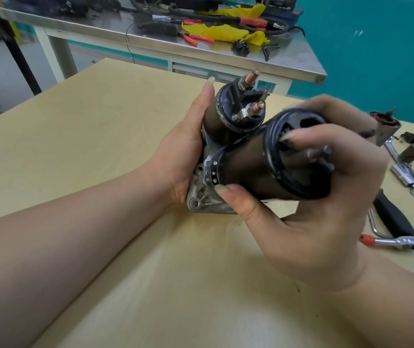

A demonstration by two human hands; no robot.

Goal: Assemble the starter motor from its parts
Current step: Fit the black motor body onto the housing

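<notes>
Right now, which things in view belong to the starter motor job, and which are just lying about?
In the job:
- starter motor, held by left hand and right hand
- solenoid on its side
- ratchet wrench
- socket extension
- brown-topped part

Lying about, on the steel table:
- red-handled pliers
- yellow rags
- black cables

1. Starter motor (238, 156) sits mid-bench (100, 136), tilted, between the hands: left hand (186, 146) at its left side, right hand (309, 197) around the open end.
2. Solenoid (228, 116) lies behind and left of the motor housing.
3. Ratchet (399, 242) and sockets (412, 177) lie right of the motor.
4. Second bench (299, 59) stands behind, carrying pliers (196, 38) and cables (226, 11).
</notes>
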